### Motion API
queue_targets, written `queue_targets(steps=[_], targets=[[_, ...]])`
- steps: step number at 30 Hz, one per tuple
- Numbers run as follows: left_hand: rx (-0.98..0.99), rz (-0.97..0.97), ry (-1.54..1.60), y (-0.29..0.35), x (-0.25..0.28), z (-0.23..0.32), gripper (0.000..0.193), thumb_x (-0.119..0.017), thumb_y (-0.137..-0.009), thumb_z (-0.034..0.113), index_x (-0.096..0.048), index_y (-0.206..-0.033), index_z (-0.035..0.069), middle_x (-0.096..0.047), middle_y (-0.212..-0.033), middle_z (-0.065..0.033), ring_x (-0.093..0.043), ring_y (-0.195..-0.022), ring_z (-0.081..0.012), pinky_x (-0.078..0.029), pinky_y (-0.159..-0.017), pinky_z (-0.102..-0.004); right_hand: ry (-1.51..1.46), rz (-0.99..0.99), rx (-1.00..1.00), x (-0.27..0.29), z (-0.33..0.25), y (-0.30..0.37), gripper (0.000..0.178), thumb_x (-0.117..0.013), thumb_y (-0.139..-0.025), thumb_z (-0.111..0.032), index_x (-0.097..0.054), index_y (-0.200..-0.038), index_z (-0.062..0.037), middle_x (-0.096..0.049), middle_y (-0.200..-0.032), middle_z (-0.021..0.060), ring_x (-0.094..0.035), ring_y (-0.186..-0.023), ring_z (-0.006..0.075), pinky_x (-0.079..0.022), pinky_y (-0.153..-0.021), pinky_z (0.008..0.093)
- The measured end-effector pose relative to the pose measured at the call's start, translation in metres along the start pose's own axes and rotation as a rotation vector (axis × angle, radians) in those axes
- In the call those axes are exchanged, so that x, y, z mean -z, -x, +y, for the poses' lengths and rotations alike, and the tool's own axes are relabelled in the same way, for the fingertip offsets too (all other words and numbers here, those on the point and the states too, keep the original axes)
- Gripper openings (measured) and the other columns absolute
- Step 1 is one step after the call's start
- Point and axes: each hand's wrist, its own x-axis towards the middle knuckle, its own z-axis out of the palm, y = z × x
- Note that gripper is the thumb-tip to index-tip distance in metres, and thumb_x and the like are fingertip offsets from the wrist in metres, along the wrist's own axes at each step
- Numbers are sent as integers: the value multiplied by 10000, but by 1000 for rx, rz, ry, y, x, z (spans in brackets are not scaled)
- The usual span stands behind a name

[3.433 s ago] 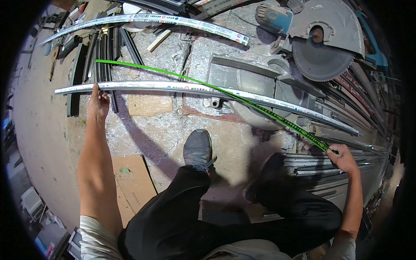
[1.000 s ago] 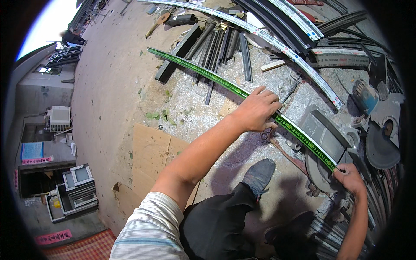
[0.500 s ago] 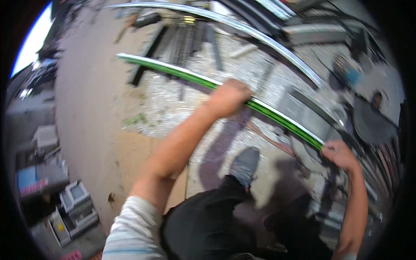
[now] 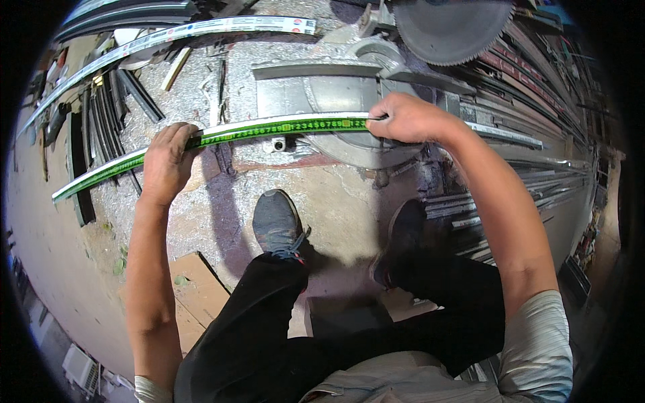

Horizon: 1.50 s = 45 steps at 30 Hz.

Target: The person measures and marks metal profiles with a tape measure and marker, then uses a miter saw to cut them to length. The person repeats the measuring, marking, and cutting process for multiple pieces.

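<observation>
A long white strip (image 4: 265, 122) crosses in front of me, with a green measuring tape (image 4: 316, 127) lying along its near side. My left hand (image 4: 168, 160) is closed around both toward their left part, knuckles up. At the tape's visible right end, my right hand (image 4: 403, 117) grips strip and tape between thumb and fingers. Beyond that hand a pale length (image 4: 504, 134) shows; whether it belongs to the same strip I cannot tell. The strip passes just before the grey metal saw base (image 4: 282, 97), below a large toothed saw blade (image 4: 453, 27).
Another long white profile (image 4: 201, 30) lies across the far side. Dark profile offcuts (image 4: 101, 127) are at left and stacked metal lengths (image 4: 531, 74) at right. Metal shavings (image 4: 181, 87) litter the floor. A cardboard piece (image 4: 198, 289) lies near my left shoe (image 4: 277, 221).
My view has swung right, bringing the saw blade and base into sight. The strip and tape, slanting down to the right before, now slope gently up to the right, held by both hands.
</observation>
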Motion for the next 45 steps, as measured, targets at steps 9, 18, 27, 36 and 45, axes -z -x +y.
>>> queue_targets(steps=[9,18,27,36,45], targets=[[29,-22,2,1,-2,-4,344,-807,-857,82,-668,-1171,67,-736,-1079,-113,-688,-1007,-374,-545,-876,-456,3,35,-28,-6,-8,0,364,-677,-975,-354,-766,-1066,-13,-719,-850,220,-678,-798,332,-523,-762,463],[2,-11,-17,0,-7,-4,366,-802,-871,85,-646,-1201,79,-741,-1008,-124,-699,-942,-381,-544,-843,-467,7,43,-85,-3,-7,6,385,-692,-969,-390,-763,-1121,-44,-746,-977,220,-708,-923,366,-532,-829,467],[3,-14,-41,1,-7,-3,342,-808,-874,98,-650,-1177,88,-733,-987,-128,-699,-920,-377,-543,-819,-460,7,170,-115,-1,24,30,422,-692,-976,-428,-737,-1168,-55,-742,-1067,204,-697,-995,364,-526,-876,469],[23,-40,-51,2,-9,-6,348,-811,-873,91,-653,-1183,91,-740,-1002,-126,-703,-922,-376,-550,-807,-460,163,293,-247,-24,15,34,368,-645,-1021,-415,-740,-1233,-129,-750,-1174,178,-699,-1140,388,-543,-969,509],[10,-59,-46,2,-10,-9,374,-792,-876,58,-640,-1216,99,-742,-1020,-133,-712,-924,-379,-557,-802,-463,245,300,-375,-32,2,31,391,-635,-1046,-405,-658,-1330,-138,-758,-1199,151,-716,-1136,371,-552,-977,514]])
